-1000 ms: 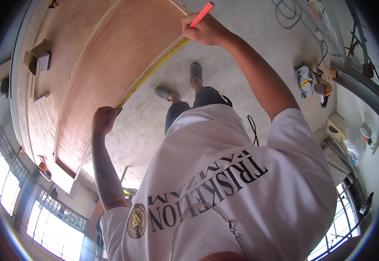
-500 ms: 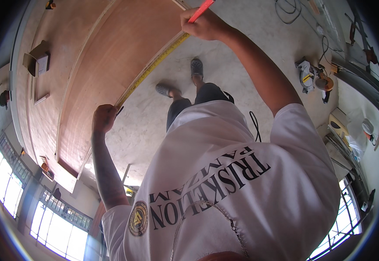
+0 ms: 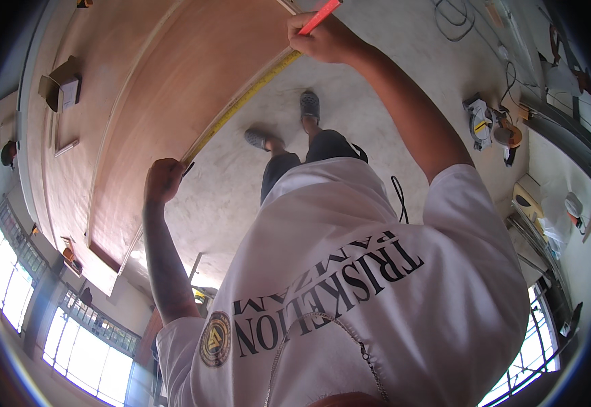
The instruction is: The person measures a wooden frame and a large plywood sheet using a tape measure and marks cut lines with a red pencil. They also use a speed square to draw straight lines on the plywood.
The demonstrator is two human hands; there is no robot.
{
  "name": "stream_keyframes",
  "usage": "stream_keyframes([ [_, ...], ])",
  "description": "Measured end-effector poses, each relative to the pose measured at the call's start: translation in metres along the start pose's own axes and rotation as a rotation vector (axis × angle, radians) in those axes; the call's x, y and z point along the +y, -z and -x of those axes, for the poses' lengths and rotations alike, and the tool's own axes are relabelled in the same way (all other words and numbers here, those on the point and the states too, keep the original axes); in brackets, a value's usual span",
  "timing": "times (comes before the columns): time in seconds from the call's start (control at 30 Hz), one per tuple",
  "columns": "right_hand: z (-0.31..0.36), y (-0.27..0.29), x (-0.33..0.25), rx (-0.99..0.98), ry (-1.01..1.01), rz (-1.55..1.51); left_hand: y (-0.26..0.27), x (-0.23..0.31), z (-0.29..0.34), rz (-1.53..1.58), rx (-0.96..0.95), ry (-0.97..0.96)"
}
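Note:
A yellow tape measure stretches along the near edge of a large brown wooden panel. At its lower left end my left hand is closed at the panel's edge, on the tape. A slim dark thing sticks out from that hand; its kind cannot be made out. My right hand is closed at the tape's upper end, by the panel's edge. A red flat stick is gripped in it and points up and right. Its fingertips are partly hidden.
On the panel stand an open cardboard box and thin wooden strips. A power saw rests on the floor to the right, below a coiled cable. Metal lengths lie along the right wall. My feet stand beside the panel.
The view has shifted slightly. Both hands keep their places at the tape's ends, and the red stick is still in my right hand.

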State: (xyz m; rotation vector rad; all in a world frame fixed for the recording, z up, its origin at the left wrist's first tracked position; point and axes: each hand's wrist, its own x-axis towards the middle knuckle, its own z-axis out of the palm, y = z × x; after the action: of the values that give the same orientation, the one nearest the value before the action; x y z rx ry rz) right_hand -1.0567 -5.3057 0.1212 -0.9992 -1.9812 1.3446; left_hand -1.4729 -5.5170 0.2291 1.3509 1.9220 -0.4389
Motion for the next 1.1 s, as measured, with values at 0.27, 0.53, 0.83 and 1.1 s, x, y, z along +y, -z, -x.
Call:
stream_keyframes([
  [0.27, 0.001, -0.007, -0.017, -0.036, -0.091, -0.001, 0.005, -0.005, 0.002, -0.045, 0.001, 0.032],
  [0.53, -0.003, -0.007, -0.026, -0.098, -0.076, 0.0, -0.01, -0.005, 0.033, 0.053, 0.07, 0.064],
  [0.83, 0.004, -0.01, -0.029, -0.058, -0.088, 0.007, -0.095, 0.017, 0.069, 0.309, -0.068, 0.125],
  [1.1, 0.002, -0.004, -0.027, -0.122, -0.112, -0.005, -0.147, 0.012, 0.047, 0.396, -0.142, 0.01],
])
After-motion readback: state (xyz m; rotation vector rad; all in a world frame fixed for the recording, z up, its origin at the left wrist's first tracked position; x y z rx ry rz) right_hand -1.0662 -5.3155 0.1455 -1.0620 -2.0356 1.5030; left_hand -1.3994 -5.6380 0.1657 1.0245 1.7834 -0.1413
